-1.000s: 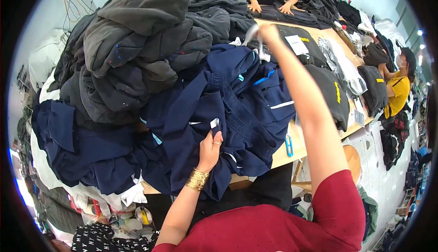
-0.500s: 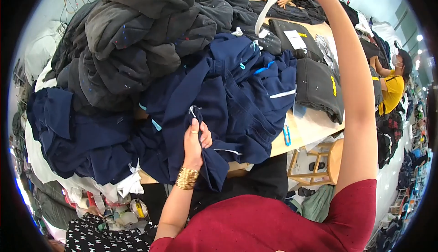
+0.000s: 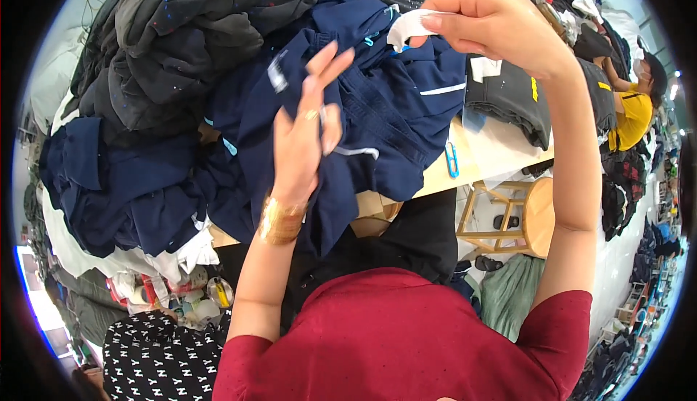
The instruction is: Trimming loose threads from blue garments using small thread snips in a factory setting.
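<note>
My left hand (image 3: 301, 136) hovers over a navy blue garment (image 3: 247, 128), its fingers apart and holding nothing; the fingers are slightly blurred. A small white patch (image 3: 277, 73) shows on that cloth just beyond the fingertips. Raised at the upper right, my right hand (image 3: 497, 27) pinches a short white strip (image 3: 410, 29) between thumb and fingers. The strip hangs above the navy pile. Whether it is tape or fabric, I cannot tell. A white drawstring (image 3: 356, 153) lies on the navy cloth to the right of my left hand.
Dark grey garments (image 3: 189, 30) are heaped at the far left. Folded dark garments (image 3: 508, 99) lie at the right, near blue thread snips (image 3: 451, 160) on the wooden table (image 3: 501, 147). A wooden stool (image 3: 537, 216) stands below. A person in yellow (image 3: 632, 114) works at the far right.
My left hand has let go of the navy cloth and lifted, opening. My right hand has come down and nearer with the white strip. The view has shifted, and the white patch now shows.
</note>
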Available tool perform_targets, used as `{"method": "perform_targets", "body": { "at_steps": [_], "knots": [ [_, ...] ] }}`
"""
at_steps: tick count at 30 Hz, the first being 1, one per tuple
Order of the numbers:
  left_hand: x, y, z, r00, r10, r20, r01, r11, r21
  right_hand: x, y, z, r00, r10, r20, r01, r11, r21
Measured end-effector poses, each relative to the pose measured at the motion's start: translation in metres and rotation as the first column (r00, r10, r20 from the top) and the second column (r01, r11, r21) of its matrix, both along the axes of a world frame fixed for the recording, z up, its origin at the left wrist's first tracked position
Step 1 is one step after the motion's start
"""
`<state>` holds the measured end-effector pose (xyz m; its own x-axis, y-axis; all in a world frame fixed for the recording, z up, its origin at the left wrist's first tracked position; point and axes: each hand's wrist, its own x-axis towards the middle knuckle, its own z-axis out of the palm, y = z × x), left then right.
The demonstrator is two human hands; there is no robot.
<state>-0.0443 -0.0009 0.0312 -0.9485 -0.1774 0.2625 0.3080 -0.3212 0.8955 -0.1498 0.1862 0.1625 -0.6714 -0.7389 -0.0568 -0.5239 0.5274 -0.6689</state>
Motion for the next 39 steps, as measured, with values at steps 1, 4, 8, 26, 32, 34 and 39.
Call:
{"method": "perform_targets", "body": {
  "at_steps": [1, 4, 8, 26, 32, 34, 39],
  "knots": [
    [-0.011, 0.008, 0.003, 0.999, -0.039, 0.004, 0.039, 0.999, 0.008, 0.010, -0.003, 0.004, 0.998, 0.029, -0.054, -0.029, 1.000, 0.000],
    [-0.032, 0.029, -0.003, 0.955, -0.284, 0.087, 0.285, 0.959, 0.001, 0.011, 0.005, -0.003, 0.998, 0.052, 0.023, -0.045, 0.975, -0.216],
    [-0.023, 0.018, -0.025, 0.857, -0.416, 0.305, 0.476, 0.866, -0.155, -0.021, 0.056, -0.012, 0.987, -0.160, -0.012, 0.147, 0.933, -0.327],
    [0.001, -0.029, -0.051, 0.867, -0.201, 0.456, 0.303, 0.939, -0.161, -0.092, 0.116, -0.128, 0.632, -0.414, -0.655, 0.509, 0.859, -0.052],
    [0.002, -0.027, -0.044, 0.806, -0.264, 0.529, 0.298, 0.954, 0.021, -0.015, -0.029, -0.147, 0.864, 0.371, -0.340, -0.437, 0.888, -0.143],
    [0.001, -0.031, -0.036, 0.826, -0.234, 0.512, 0.287, 0.958, -0.025, -0.016, -0.049, -0.173, 0.811, 0.456, -0.367, -0.511, 0.857, -0.065],
    [0.000, -0.051, -0.046, 0.866, -0.138, 0.480, 0.163, 0.987, -0.010, -0.043, -0.012, -0.124, 0.669, 0.303, 0.679, -0.015, 0.918, -0.396]
  ]
}}
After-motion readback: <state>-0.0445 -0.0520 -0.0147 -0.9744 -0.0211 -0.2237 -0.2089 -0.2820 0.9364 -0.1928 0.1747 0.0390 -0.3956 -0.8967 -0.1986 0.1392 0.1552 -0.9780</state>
